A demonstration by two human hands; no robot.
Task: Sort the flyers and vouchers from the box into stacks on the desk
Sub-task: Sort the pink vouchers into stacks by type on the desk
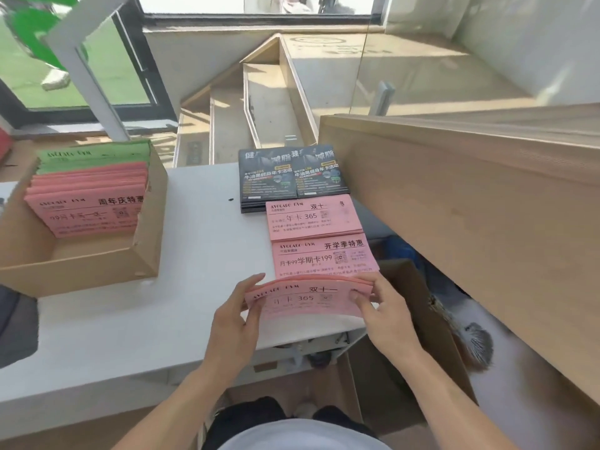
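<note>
Vouchers, a thin pink bundle printed 双十一, sit above the desk's near edge, your left hand pinching one end, your right hand the other. Square the edges first. Its matching pile lies at 12 o'clock, past the 开学季 pile. The box waits at 10 o'clock.

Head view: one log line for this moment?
left hand + right hand: hold pink vouchers | desk: three stacks | box: part full
</note>
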